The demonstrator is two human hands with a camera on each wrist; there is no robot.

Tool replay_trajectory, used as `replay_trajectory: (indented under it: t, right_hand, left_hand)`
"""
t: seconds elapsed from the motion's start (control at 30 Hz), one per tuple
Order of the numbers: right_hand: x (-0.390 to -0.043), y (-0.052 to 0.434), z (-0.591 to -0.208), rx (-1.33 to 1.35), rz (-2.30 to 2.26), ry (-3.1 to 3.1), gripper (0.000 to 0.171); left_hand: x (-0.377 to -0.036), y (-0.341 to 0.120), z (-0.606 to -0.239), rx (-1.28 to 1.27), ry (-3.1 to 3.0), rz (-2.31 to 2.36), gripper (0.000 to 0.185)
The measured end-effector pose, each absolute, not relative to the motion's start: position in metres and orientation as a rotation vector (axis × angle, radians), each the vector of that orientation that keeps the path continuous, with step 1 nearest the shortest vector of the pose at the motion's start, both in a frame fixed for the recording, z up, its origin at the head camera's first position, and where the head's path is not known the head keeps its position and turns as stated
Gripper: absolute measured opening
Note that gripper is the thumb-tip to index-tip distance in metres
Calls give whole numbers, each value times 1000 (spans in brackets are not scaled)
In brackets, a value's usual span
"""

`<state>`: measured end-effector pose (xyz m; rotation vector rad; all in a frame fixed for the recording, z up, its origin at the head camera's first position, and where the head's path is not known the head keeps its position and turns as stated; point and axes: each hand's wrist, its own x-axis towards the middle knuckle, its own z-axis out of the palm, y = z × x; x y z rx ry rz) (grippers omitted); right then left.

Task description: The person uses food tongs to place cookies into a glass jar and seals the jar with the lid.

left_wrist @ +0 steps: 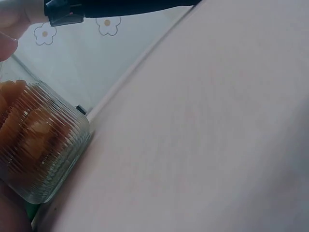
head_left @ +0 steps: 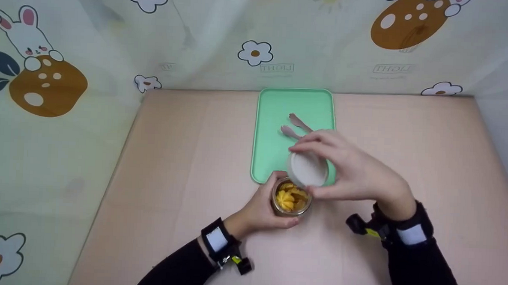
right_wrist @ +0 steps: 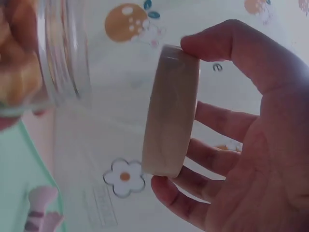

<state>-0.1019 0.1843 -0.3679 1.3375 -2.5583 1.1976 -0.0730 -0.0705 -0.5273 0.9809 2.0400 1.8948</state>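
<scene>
Near the desk's middle, just before the green tray [head_left: 272,117], the left hand [head_left: 259,211] grips an open jar [head_left: 291,200] of yellow pieces; the right hand [head_left: 351,168] pinches its lid [head_left: 306,169] just above.

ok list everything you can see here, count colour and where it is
jar: 1, clear ribbed glass, open, on the table just in front of the tray, gripped by the left hand
yellow-orange pieces: several, inside the jar
lid: 1, pale beige, off the jar, held just above and beyond its mouth
tray: 1, mint green, far middle of the table
spoons: 2, pinkish, lying on the tray, partly hidden by the right hand
table: 1, pale pink
backdrop: cream cloth with rabbit, flower and brown spotted prints, around the table
left hand: grips the jar's side; black sleeve, wrist strap
right hand: pinches the lid by its rim; black sleeve, wrist strap
</scene>
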Motion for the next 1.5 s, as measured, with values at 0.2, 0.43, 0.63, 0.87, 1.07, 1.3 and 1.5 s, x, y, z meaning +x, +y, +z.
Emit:
replay_trajectory:
  t: [0.2,0.43,0.63,0.87,1.07,1.3,1.5]
  right_hand:
    - [-91,166,-371,1555,1039,-2498,64]
    - [-84,158,-372,1592,919,-2611,70]
    - [-83,153,-377,1627,930,-2673,67]
    - [-83,149,-379,1627,935,-2702,66]
    - [-82,148,-378,1484,920,-2777,67]
    - [-77,138,-380,1202,752,-2849,66]
    - [-70,126,-382,944,665,-2925,73]
  left_hand:
    - [-75,-69,-528,1075,2039,1918,107]
    - [-76,-69,-530,1096,2052,1934,102]
    - [-75,-68,-532,1067,1966,1968,101]
    - [-75,-68,-530,1061,1956,1977,100]
    - [-75,-69,-531,1065,2012,1968,101]
    - [-73,-69,-529,998,2026,1955,94]
    - [-72,-69,-529,942,2019,1915,86]
